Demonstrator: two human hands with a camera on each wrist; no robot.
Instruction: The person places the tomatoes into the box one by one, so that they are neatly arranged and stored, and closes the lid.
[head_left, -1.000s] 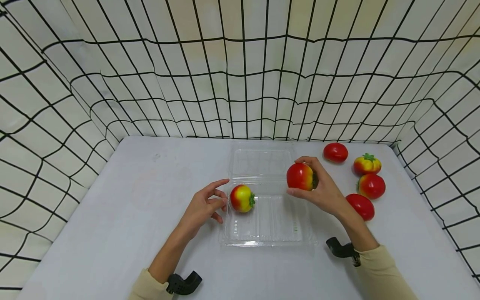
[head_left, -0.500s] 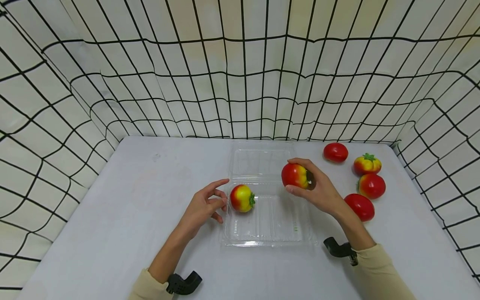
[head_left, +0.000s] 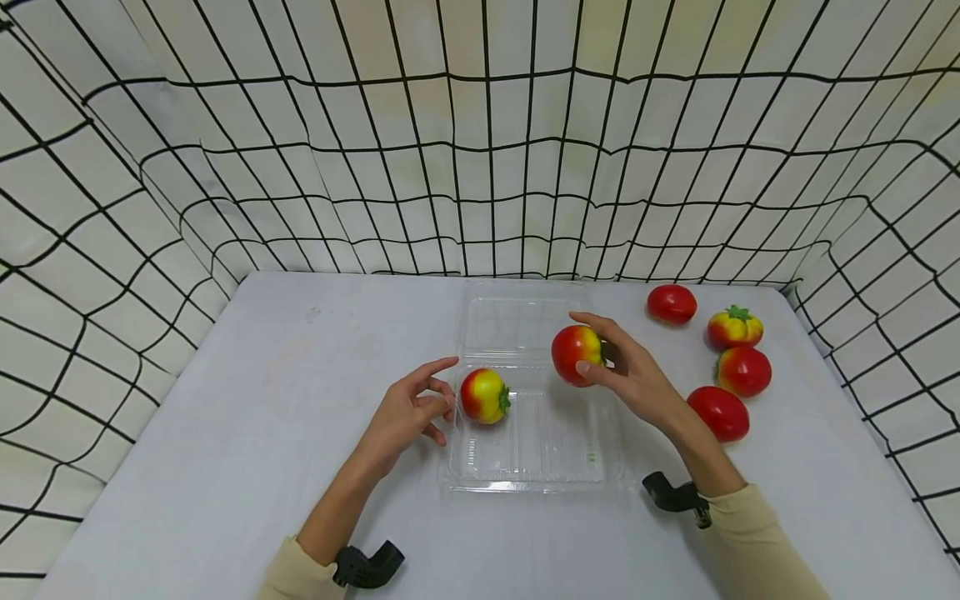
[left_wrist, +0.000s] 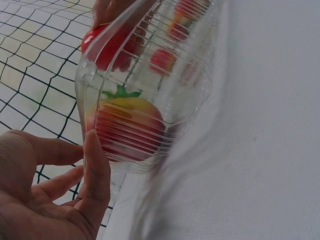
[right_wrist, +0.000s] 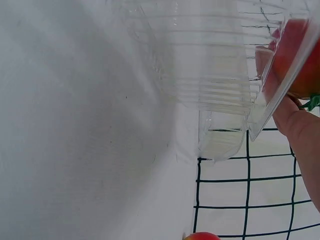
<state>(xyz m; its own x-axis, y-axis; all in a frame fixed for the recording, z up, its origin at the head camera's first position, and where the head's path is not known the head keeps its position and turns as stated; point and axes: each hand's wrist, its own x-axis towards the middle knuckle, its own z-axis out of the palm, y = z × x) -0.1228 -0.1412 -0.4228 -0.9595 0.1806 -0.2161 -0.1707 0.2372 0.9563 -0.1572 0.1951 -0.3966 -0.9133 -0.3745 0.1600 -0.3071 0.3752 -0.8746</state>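
My right hand (head_left: pixel 637 379) holds a red-and-yellow toy tomato (head_left: pixel 572 354) above the right part of an open clear plastic clamshell box (head_left: pixel 540 485). Thumb and fingers lie on either side of the fruit; through the box wall it also shows in the right wrist view (right_wrist: pixel 300 60). A second toy tomato (head_left: pixel 482 396), with a green leafy top, lies inside the box at the left. At the box's left rim is my left hand (head_left: pixel 408 417); in the left wrist view its thumb and a finger pinch that rim (left_wrist: pixel 82 107).
On the right of the white table (head_left: pixel 247 400) lie a red fruit (head_left: pixel 671 305), a yellow-topped fruit (head_left: pixel 735 328), a red one with some yellow (head_left: pixel 744 372) and another red one (head_left: pixel 720 412). The box lid (head_left: pixel 525 321) lies folded back. Black netting (head_left: pixel 487 150) surrounds the table.
My right hand has moved left with the toy tomato, from the box's right edge to further over the box. The left hand and the box have stayed in place.
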